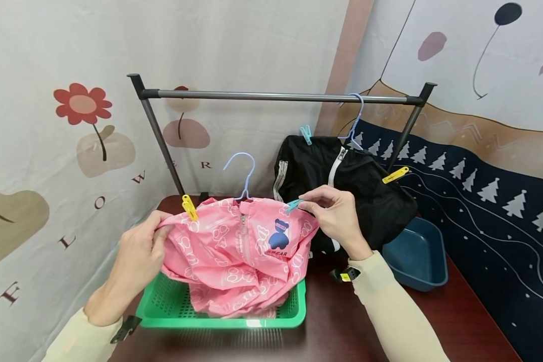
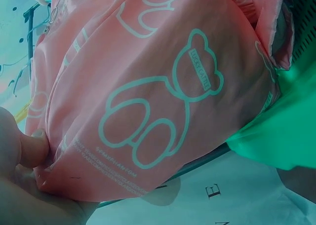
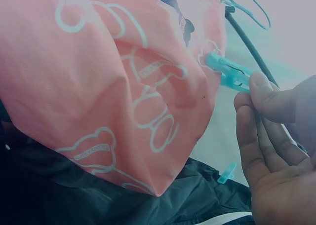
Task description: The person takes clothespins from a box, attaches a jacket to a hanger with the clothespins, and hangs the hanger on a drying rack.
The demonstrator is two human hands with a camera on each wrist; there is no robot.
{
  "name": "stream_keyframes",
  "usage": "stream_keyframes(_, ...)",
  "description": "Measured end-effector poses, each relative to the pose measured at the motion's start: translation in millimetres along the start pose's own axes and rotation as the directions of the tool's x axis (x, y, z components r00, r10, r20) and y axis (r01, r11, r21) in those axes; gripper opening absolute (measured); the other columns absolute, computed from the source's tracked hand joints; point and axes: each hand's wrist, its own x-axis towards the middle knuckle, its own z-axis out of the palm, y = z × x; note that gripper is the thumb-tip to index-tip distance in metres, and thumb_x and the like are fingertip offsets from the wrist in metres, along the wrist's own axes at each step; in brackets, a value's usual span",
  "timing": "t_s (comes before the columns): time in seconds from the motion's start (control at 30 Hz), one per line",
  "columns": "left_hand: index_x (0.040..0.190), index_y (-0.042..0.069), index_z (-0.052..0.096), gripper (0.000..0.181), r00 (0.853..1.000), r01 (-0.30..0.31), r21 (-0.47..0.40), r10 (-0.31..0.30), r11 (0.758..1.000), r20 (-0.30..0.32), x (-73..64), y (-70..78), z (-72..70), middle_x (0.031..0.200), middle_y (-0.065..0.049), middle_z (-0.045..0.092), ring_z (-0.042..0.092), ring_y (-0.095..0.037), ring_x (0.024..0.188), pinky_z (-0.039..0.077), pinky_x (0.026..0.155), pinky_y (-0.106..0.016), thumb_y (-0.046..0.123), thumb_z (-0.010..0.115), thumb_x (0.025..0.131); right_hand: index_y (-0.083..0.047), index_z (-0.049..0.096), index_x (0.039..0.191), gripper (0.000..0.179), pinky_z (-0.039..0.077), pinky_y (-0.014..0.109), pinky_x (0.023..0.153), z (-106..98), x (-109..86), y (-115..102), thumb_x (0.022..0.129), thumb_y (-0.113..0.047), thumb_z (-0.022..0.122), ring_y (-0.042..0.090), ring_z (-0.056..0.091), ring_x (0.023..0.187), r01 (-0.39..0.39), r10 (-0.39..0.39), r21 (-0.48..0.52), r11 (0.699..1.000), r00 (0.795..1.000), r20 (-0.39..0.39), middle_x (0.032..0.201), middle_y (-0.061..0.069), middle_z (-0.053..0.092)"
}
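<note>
A pink bear-print jacket (image 1: 226,241) sits on a blue hanger (image 1: 252,168), its lower part bunched over a green basket (image 1: 163,322). My left hand (image 1: 136,251) pinches the jacket's left-side edge between thumb and fingers; the left wrist view shows the cloth (image 2: 148,87) spread beside the thumb. A yellow clothespin (image 1: 189,207) grips the shoulder near that hand. At the other shoulder, my right hand (image 1: 337,216) pinches a light-blue clothespin (image 1: 293,205) between thumb and index finger. In the right wrist view, the clothespin's (image 3: 232,69) front end meets the pink fabric.
Behind stands a black-and-grey rack with a horizontal bar (image 1: 271,95). A black jacket (image 1: 362,191) hangs from it at the right on a blue hanger (image 1: 356,120), with a blue clothespin (image 1: 305,134) and a yellow clothespin (image 1: 395,175). A blue bin (image 1: 416,256) stands at the right.
</note>
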Motion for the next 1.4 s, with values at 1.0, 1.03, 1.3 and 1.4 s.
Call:
stream_keyframes(1.0, 0.115, 0.009, 0.076, 0.016, 0.999, 0.015, -0.027, -0.014, 1.0, 0.046, 1.5, 8.3, -0.1, 0.093, -0.007, 0.08, 0.052, -0.007, 0.074, 0.04, 0.063, -0.017, -0.001, 0.082, 0.104, -0.006, 0.08, 0.14, 0.034, 0.065, 0.018, 0.092, 4.9, -12.0, 11.5, 0.108, -0.013, 0.085, 0.021, 0.082, 0.099, -0.112, 0.12, -0.049, 0.993, 0.967, 0.226, 0.123, 0.013, 0.085)
stream_keyframes(1.03, 0.116, 0.009, 0.076, 0.016, 0.999, 0.019, -0.029, -0.017, 0.999, 0.05, 1.4, 8.4, 0.0, 0.093, -0.006, 0.08, 0.052, -0.007, 0.074, 0.041, 0.063, -0.016, -0.001, 0.082, 0.104, -0.005, 0.079, 0.141, 0.034, 0.065, 0.018, 0.094, 4.6, -12.6, 11.5, 0.109, -0.013, 0.084, 0.022, 0.082, 0.1, -0.11, 0.119, -0.05, 0.993, 0.967, 0.227, 0.123, 0.014, 0.085)
stream_keyframes(1.3, 0.117, 0.009, 0.076, 0.016, 0.997, 0.037, -0.034, -0.035, 0.999, 0.062, 0.9, 9.0, 0.5, 0.093, -0.007, 0.08, 0.053, -0.007, 0.074, 0.041, 0.062, -0.014, 0.0, 0.082, 0.105, -0.005, 0.077, 0.144, 0.036, 0.064, 0.017, 0.099, 2.3, -14.3, 13.0, 0.11, -0.013, 0.082, 0.026, 0.083, 0.108, -0.115, 0.124, -0.052, 0.992, 0.963, 0.238, 0.129, 0.013, 0.085)
stream_keyframes(1.4, 0.117, 0.009, 0.075, 0.016, 0.997, 0.043, -0.037, -0.041, 0.998, 0.066, 0.3, 9.1, 0.6, 0.095, -0.007, 0.081, 0.054, -0.007, 0.075, 0.042, 0.062, -0.014, 0.0, 0.082, 0.105, -0.004, 0.076, 0.146, 0.037, 0.064, 0.018, 0.1, 2.0, -14.8, 14.6, 0.11, -0.013, 0.082, 0.028, 0.083, 0.11, -0.115, 0.123, -0.05, 0.992, 0.962, 0.243, 0.129, 0.014, 0.084)
